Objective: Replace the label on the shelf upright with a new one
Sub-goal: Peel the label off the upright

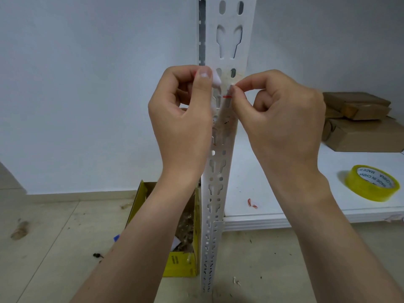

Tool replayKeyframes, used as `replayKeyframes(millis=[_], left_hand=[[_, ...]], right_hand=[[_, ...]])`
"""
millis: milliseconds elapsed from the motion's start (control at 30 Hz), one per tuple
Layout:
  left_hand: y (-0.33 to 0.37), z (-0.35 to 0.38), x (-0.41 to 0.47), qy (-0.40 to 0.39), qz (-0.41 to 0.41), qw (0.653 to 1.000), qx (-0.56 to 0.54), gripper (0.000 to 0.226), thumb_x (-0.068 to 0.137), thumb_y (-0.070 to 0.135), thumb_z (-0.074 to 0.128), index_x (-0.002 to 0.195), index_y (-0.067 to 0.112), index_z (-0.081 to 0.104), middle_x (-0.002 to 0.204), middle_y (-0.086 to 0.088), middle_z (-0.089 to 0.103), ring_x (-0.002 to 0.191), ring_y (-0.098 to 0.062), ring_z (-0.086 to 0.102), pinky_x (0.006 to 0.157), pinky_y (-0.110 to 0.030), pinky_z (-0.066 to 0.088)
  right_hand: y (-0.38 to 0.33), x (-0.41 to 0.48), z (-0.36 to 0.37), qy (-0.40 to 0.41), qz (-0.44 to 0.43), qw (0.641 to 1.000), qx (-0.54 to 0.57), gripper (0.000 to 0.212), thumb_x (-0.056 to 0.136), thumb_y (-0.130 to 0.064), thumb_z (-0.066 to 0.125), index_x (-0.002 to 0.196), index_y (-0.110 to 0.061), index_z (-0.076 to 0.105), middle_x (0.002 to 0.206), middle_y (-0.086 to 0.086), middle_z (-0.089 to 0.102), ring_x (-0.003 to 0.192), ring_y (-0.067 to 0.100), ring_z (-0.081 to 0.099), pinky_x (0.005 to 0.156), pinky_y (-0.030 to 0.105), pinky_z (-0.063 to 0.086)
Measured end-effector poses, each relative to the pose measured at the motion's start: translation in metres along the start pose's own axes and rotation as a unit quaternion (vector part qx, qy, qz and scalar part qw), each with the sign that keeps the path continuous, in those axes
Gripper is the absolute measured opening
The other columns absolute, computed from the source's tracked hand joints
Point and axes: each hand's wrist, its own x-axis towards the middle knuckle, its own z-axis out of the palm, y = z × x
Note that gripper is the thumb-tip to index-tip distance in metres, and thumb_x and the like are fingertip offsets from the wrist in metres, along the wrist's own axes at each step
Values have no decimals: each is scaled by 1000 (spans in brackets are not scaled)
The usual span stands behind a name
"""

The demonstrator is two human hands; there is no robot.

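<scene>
Shelf upright: white, punched with a repeating pattern of paired oval and keyhole slots. Brownish staining surrounds the label, which is white with red lines.

Right of the upright:
- white shelf board
- red scraps
- yellow-tinted clear tape roll, black lettering on a white core
- brown cardboard parcels

Left of the upright: yellow box with dark print.

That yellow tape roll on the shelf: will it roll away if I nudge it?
Probably not: the tape roll lies flat on the shelf, so it should slide rather than roll. It looks light and stiff.
</scene>
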Motion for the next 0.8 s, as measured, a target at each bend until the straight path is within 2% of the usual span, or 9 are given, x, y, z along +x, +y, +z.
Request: replayKeyframes(millis=[133, 300, 400, 500, 600, 800], left_hand=[[0, -1, 0, 0, 2, 1000, 0, 16, 100, 16, 60, 86, 19, 66, 88, -2, 73, 70, -10, 55, 66, -24, 47], [0, -2, 1, 1, 3, 1000, 1, 15, 100, 16, 59, 88, 16, 67, 88, 0, 73, 69, -10, 55, 66, -25, 47], [0, -3, 2, 5, 2, 1000, 1, 15, 100, 16, 60, 88, 14, 68, 88, 0, 73, 68, -10, 54, 66, -26, 47], [-1, -2, 2, 5, 4, 1000, 3, 15, 101, 15, 59, 89, 13, 68, 88, 1, 73, 68, -9, 55, 66, -26, 47], [-1, -2, 1, 2, 4, 1000, 5, 15, 101, 15, 59, 89, 14, 68, 88, 1, 73, 69, -8, 55, 66, -26, 47], [-1, -2, 1, 0, 3, 1000, 3, 16, 100, 15, 59, 87, 17, 67, 88, 1, 73, 67, -8, 54, 65, -27, 47]], right_hand=[[-1, 0, 1, -3, 2, 1000, -2, 15, 96, -38, 68, 93, -26, 76, 52, -11, 47, 49, 14, 47, 58, 39, 54], [3, -4, 0, 42, -49, 998, 18, 15, 96, -31, 72, 91, -18, 79, 54, -11, 46, 45, 13, 46, 50, 35, 47], [6, -8, -2, 61, -77, 995, 24, 19, 95, -30, 75, 102, -12, 78, 53, -11, 46, 42, 13, 44, 48, 30, 43], [10, -8, -3, 66, -74, 995, 29, 29, 95, -32, 77, 112, -9, 75, 50, -2, 55, 41, 15, 46, 49, 32, 46], [14, -8, -1, 65, -84, 994, 31, 27, 96, -33, 76, 110, -10, 79, 54, 1, 63, 44, 13, 49, 49, 35, 51], [14, -10, 7, 70, -82, 993, 46, 19, 97, -26, 74, 96, -9, 82, 62, 2, 71, 49, 12, 47, 46, 36, 49]])
